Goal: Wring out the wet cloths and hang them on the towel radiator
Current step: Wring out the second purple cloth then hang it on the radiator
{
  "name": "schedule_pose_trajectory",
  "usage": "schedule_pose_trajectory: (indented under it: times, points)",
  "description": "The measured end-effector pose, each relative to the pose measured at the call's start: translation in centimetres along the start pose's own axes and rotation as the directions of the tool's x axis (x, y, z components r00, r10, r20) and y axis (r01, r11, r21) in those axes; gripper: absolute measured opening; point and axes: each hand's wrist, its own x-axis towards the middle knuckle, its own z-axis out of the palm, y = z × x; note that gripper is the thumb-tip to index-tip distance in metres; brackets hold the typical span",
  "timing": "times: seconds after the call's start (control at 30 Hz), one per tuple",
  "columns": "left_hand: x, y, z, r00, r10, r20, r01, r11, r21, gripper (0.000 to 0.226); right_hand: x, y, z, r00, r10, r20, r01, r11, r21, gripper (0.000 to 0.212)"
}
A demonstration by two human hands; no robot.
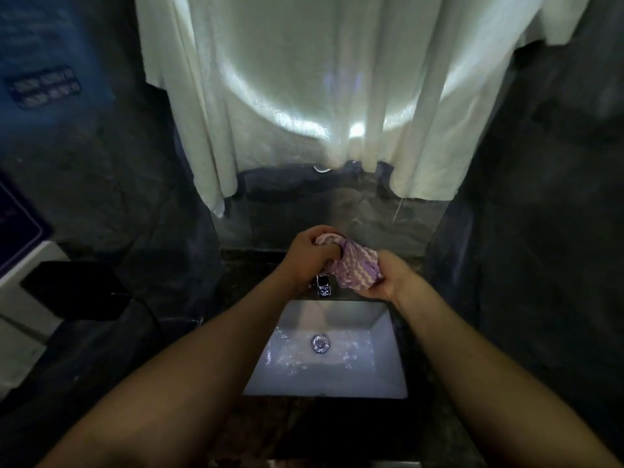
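A purple cloth with white zigzag stripes (354, 265) is bunched up between both my hands, held above the tap at the back of the sink. My left hand (309, 256) grips its upper left end with fingers closed. My right hand (388, 280) clasps its lower right end from below. The middle of the cloth is twisted and crumpled between the two grips. No towel radiator shows in this view.
A white rectangular sink (381, 332) with a chrome drain (320, 343) lies below my hands, set in a dark counter. A chrome tap (323, 287) stands at its back edge. A large white towel (337, 79) hangs over the mirror ahead. Dark walls close in on both sides.
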Motion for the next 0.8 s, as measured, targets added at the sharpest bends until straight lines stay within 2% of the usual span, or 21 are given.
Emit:
schedule_pose_trajectory:
  times: [0.03,0.07,0.17,0.3,0.43,0.5,0.57,0.63,0.7,0.77,0.8]
  points:
    - [0.1,0.0,-0.3,1.0,0.023,0.009,-0.023,0.999,0.021,0.033,-0.2,0.2,0.2,1.0,0.021,0.017,-0.02,0.999,-0.033,0.024]
    - [0.1,0.0,-0.6,0.999,0.043,0.021,-0.043,0.998,0.045,0.032,-0.4,0.3,0.3,0.999,0.048,0.023,-0.046,0.996,-0.071,0.024]
    - [0.0,-0.1,-1.3,0.994,0.088,0.068,-0.095,0.99,0.106,0.034,-0.5,0.5,-0.1,0.994,0.074,0.076,-0.068,0.994,-0.082,0.04]
    - [0.1,0.3,-2.0,0.983,0.092,0.158,-0.123,0.972,0.201,0.029,-0.1,0.8,-0.6,0.997,0.054,0.057,-0.053,0.998,-0.025,0.053]
    - [0.6,0.5,-2.1,0.985,0.075,0.152,-0.115,0.954,0.275,0.037,0.1,1.0,1.1,0.999,0.01,0.047,-0.01,1.0,-0.009,0.041]
    - [0.6,0.6,-1.7,0.996,0.062,0.071,-0.077,0.97,0.229,0.046,-0.4,1.5,2.6,0.994,-0.007,0.112,0.006,1.0,0.01,0.039]
    - [0.7,0.6,-1.3,0.996,0.056,-0.073,-0.041,0.979,0.198,0.041,-0.2,2.0,3.8,0.986,-0.094,0.135,0.092,0.996,0.018,0.042]
    - [0.7,0.5,-0.8,0.983,0.027,-0.183,-0.002,0.991,0.137,0.051,0.2,2.0,4.3,0.976,-0.214,0.038,0.213,0.977,0.007,0.04]
    - [0.7,0.1,-0.3,0.967,-0.04,-0.253,0.057,0.997,0.059,0.056,1.8,2.0,3.9,0.931,-0.355,-0.089,0.349,0.934,-0.077,0.037]
    - [1.0,-0.4,0.2,0.949,-0.094,-0.302,0.101,0.995,0.007,0.048,2.6,2.0,3.3,0.841,-0.483,-0.244,0.388,0.853,-0.348,0.032]
    - [1.2,-0.7,0.4,0.941,-0.115,-0.319,0.117,0.993,-0.013,0.044,2.2,2.0,3.3,0.778,-0.562,-0.281,0.364,0.768,-0.528,0.027]
